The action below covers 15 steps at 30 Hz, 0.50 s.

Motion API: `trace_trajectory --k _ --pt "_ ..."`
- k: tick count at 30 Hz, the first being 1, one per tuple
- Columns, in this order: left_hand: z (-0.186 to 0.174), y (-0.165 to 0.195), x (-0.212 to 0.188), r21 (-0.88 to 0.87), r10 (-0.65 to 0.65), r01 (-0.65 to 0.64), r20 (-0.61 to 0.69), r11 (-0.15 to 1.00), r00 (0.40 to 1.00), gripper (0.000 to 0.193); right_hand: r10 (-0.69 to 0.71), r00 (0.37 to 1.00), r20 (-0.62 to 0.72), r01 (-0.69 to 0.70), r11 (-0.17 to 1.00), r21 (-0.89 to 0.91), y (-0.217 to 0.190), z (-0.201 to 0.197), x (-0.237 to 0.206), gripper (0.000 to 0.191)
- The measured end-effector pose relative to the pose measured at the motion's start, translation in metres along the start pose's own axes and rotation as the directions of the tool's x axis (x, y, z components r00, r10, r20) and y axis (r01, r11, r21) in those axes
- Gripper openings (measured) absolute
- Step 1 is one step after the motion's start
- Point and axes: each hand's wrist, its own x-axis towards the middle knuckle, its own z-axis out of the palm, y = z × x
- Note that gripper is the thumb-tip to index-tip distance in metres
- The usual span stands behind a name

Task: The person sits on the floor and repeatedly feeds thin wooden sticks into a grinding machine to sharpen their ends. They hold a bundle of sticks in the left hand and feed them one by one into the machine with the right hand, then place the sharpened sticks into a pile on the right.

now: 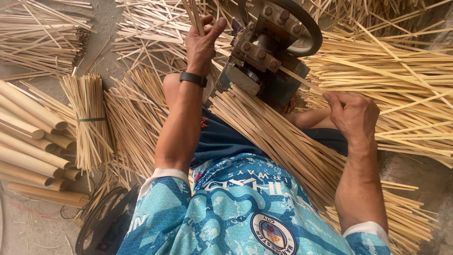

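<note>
Left hand [202, 41]: fingers clenched on a few bamboo strips [193, 14], held upright just left of the metal machine [264, 52]; right hand [354, 113]: fingers pinched on one thin strip [302, 79] emerging from the machine; a bundle of strips [278, 137] lies across the lap; bamboo tubes [28, 141] stacked far left.

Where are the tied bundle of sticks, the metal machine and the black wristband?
tied bundle of sticks [89, 120]: head view, on the band around its middle.
metal machine [264, 52]: head view, on its bolted block.
black wristband [192, 79]: head view, on the strap's top.
</note>
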Motion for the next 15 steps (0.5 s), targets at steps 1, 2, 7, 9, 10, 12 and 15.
trace_trajectory --k 1,2,7,9,10,12,15 --pt "0.002 -0.003 0.001 0.018 0.026 -0.025 -0.013 1.0 1.0 0.083 0.006 1.0 0.001 -0.006 1.0 -0.011 -0.002 0.001 0.0 0.034" --pt "0.004 -0.006 0.003 0.029 -0.055 0.055 -0.029 0.998 0.998 0.08 0.011 1.0 0.001 -0.011 1.0 -0.023 -0.004 0.003 0.0 0.034" --pt "0.012 -0.02 0.007 -0.077 -0.26 0.256 -0.05 0.964 0.964 0.063 0.2 0.787 0.584 -0.329 0.936 0.124 -0.01 0.029 -0.02 0.022" --pt "0.011 -0.025 0.005 -0.114 -0.277 0.269 -0.055 0.956 0.959 0.054 0.086 0.802 0.591 -0.272 0.934 0.232 -0.012 0.046 -0.033 0.019" --pt "0.01 -0.027 0.005 -0.131 -0.285 0.276 -0.058 0.952 0.957 0.049 0.008 0.859 0.512 -0.189 0.934 0.303 -0.01 0.051 -0.043 0.018" --pt "0.005 -0.029 0.005 -0.193 -0.27 0.258 -0.041 0.947 0.962 0.045 -0.074 0.923 0.377 -0.076 0.926 0.369 -0.005 0.061 -0.055 0.019" --pt "-0.005 -0.028 0.007 -0.243 -0.25 0.233 -0.043 0.942 0.967 0.041 -0.046 0.961 0.274 -0.048 0.944 0.326 0.01 0.063 -0.066 0.018"
